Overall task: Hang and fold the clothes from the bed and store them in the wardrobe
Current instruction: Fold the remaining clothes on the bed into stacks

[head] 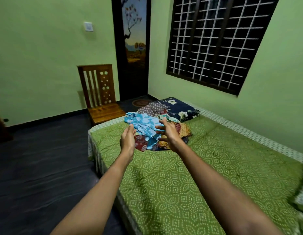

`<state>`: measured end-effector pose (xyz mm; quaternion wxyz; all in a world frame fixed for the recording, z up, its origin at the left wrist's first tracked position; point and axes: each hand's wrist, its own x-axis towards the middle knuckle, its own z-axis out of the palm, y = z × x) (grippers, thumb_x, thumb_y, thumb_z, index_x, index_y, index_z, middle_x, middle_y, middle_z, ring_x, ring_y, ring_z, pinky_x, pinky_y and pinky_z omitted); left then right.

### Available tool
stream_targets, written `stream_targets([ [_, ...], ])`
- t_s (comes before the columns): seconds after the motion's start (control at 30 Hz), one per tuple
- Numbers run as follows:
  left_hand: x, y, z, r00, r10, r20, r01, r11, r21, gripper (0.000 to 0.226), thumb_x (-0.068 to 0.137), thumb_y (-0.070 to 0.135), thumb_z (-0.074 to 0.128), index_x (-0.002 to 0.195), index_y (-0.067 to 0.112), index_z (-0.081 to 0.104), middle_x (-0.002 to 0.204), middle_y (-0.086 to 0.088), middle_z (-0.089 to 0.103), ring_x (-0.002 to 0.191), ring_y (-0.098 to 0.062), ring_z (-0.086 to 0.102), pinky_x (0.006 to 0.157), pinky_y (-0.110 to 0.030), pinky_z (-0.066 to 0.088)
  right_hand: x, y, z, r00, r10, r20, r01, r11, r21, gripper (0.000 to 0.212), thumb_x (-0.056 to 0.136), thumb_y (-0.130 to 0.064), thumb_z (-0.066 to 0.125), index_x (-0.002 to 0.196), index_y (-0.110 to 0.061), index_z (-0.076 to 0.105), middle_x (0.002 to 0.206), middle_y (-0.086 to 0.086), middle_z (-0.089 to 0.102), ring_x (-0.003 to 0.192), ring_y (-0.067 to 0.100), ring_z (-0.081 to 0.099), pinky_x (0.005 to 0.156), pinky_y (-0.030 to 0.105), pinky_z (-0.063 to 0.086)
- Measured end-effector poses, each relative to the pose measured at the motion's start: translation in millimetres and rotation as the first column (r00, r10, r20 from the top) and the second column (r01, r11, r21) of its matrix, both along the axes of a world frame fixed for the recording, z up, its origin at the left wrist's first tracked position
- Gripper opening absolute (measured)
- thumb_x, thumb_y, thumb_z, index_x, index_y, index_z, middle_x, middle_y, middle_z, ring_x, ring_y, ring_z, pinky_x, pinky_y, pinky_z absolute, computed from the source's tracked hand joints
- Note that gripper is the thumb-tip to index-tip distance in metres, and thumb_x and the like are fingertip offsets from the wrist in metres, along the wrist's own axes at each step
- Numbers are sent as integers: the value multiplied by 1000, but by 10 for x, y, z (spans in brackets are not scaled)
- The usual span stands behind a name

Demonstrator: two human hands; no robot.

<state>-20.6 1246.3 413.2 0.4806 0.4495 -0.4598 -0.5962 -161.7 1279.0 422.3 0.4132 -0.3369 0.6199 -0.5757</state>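
Observation:
A heap of clothes lies at the far end of the bed [206, 167], which has a green patterned sheet. On top is a blue and white tie-dye garment [144, 123]; under it show a maroon printed piece [140, 143], an orange-yellow one [184, 131] and a brown dotted one [152, 108]. Both my arms reach out over the bed toward the heap. My left hand [128, 139] hovers at the heap's left side, fingers straight, holding nothing. My right hand [167, 129] is spread open just above the blue garment, empty.
A folded dark blue floral blanket [181, 107] lies behind the heap near the wall. A wooden chair [100, 97] stands off the bed's far corner. A dark door [133, 48] and a barred window [215, 39] are beyond. Dark floor [45, 167] lies to the left. No wardrobe is in view.

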Motion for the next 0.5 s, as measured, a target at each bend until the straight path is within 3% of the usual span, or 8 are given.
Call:
stream_targets([
  [0.23,-154,-1098,-286,998,-57,13,57,998,32,44,100,32,37,137,9,42,134,-15,51,125,-27,46,108,-39,34,-202,-917,-299,995,-97,23,96,995,38,51,101,-41,29,139,-9,42,132,15,53,121,33,50,92,45,43],
  [0.5,-301,-2626,-502,967,-232,109,224,971,82,41,100,33,37,132,9,47,130,-13,55,122,-25,49,104,-37,35,-294,-2052,-568,959,-279,51,274,957,95,50,101,-42,29,138,-11,42,133,15,52,116,30,52,90,43,44],
])
